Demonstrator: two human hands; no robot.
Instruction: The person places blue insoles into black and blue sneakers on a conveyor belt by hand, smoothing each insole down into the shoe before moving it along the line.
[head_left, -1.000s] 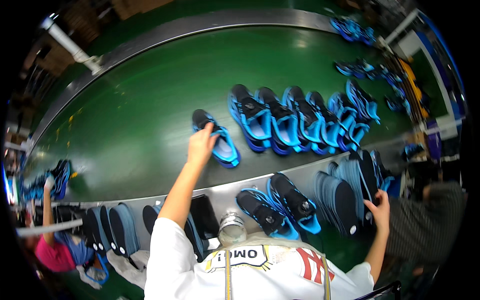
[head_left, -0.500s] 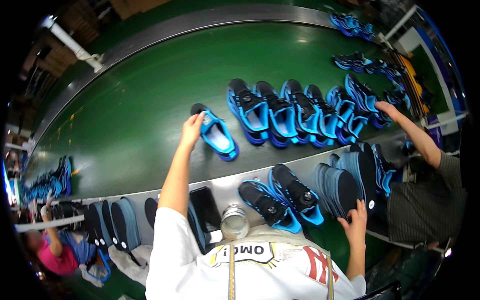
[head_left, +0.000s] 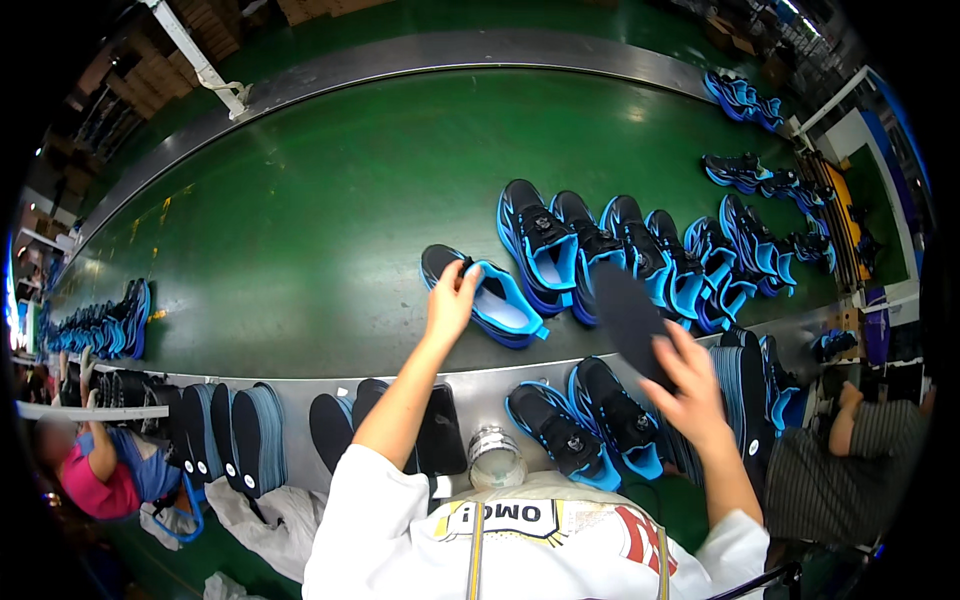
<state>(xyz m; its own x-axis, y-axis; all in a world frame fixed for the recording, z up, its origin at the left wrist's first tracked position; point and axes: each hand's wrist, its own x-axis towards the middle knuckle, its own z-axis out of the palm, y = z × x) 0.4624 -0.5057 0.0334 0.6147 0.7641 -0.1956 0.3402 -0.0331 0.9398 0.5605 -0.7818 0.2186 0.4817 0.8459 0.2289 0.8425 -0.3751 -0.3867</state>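
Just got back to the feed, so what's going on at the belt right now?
A person in a white shirt stands at a green conveyor belt. The left hand rests on the opening of a black and blue shoe lying alone on the belt. The right hand holds up a dark insole. A row of matching shoes sits to the right on the belt, and stacks of insoles stand along the near edge.
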